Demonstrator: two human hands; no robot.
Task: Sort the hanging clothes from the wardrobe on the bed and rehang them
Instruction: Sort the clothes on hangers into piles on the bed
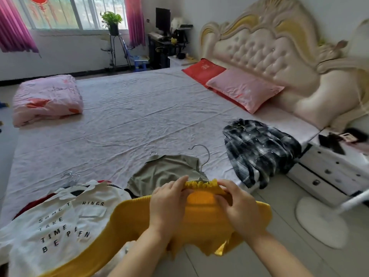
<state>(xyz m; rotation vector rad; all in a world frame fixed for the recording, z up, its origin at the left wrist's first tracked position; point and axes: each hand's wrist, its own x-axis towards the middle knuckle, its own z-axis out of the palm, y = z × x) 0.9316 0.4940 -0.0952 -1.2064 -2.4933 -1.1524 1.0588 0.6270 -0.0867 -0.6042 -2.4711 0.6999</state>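
Note:
A yellow knit sweater (201, 222) hangs in front of me at the near edge of the bed (123, 116). My left hand (169, 202) and my right hand (237, 204) each pinch its frilled collar from either side. A metal hanger (203, 156) sticks up out of the collar, its hook above my hands. Behind it an olive-green top (165, 172) lies flat on the bed. A white shirt with black lettering (58, 222) lies at the left on a pile with several hangers (70, 178). A dark plaid shirt (259, 150) lies crumpled at the right edge.
A folded pink quilt (48, 100) sits at the bed's far left. Pink (243, 88) and red (201, 70) pillows lie by the tufted headboard (269, 48). A white drawer nightstand (335, 172) and a fan base (321, 220) stand on the tiled floor at the right.

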